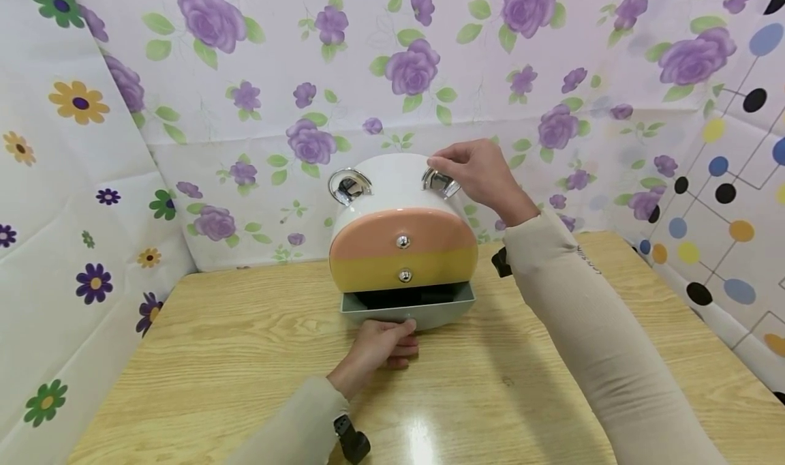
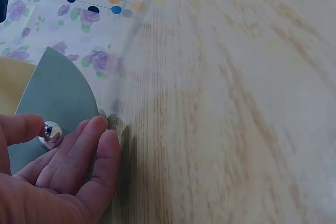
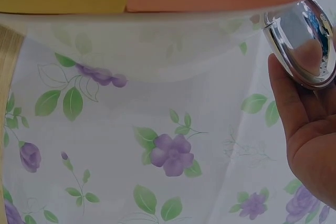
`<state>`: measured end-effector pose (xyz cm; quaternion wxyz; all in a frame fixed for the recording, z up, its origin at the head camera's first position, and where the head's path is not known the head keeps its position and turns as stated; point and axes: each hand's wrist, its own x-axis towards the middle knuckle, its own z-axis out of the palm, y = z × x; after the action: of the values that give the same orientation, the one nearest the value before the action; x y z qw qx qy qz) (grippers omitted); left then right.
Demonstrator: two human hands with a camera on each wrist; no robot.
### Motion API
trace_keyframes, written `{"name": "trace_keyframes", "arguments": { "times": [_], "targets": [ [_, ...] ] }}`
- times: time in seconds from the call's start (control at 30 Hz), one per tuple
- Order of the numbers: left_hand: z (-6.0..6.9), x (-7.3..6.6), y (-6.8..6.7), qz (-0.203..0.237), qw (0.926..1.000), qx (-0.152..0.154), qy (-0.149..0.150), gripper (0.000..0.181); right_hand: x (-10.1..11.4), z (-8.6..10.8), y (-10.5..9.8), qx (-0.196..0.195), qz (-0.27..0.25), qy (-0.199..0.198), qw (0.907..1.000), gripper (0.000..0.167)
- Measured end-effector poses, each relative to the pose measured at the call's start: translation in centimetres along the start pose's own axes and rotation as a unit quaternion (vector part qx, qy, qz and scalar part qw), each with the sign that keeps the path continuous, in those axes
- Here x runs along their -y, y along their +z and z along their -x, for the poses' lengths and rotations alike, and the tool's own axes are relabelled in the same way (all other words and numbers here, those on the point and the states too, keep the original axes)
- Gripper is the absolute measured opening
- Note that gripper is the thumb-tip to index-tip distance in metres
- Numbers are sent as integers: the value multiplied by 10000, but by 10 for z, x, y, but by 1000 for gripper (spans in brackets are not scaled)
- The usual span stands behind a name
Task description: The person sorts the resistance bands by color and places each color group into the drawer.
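Observation:
A small rounded cabinet [image 1: 392, 185] with a white body stands on the table, with two chrome ear-shaped pieces on top. Its front has an orange drawer [image 1: 368, 236], a yellow drawer [image 1: 368, 271] and a grey-green drawer [image 1: 374, 315], the lowest, which is pulled out. Dark shadow hides most of that drawer's inside. My left hand [image 1: 377, 349] pinches the chrome knob [image 2: 51, 135] of the grey-green drawer between thumb and fingers. Up at the top right, my right hand [image 1: 481, 172] grips the right chrome ear [image 3: 302, 40]. The left chrome ear [image 1: 349, 185] is untouched.
The cabinet rests on a wood-grain table [image 1: 245, 342]. Behind it hangs a purple-flowered cloth [image 1: 368, 76]; a cloth with colourful flowers [image 1: 80, 213] is at the left, and a dotted one [image 1: 724, 192] at the right. Dark straps are on both wrists.

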<state>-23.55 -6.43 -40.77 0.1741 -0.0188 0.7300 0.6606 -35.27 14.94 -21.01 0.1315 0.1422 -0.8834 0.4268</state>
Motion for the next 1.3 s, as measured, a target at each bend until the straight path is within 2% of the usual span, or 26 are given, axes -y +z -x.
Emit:
{"name": "trace_keyframes", "arguments": {
  "times": [0.57, 0.8, 1.3],
  "targets": [
    [-11, -6, 1, -219, 9996, 118, 122, 41, -1, 0, -11, 140, -19, -115, 9998, 31],
    [-15, -7, 0, -363, 9993, 86, 103, 42, -5, 2, -6, 149, -325, -218, 9991, 30],
    [-26, -9, -6, -386, 9992, -2, 121, 42, -2, 1, -2, 221, -25, -220, 9995, 30]
  ]
}}
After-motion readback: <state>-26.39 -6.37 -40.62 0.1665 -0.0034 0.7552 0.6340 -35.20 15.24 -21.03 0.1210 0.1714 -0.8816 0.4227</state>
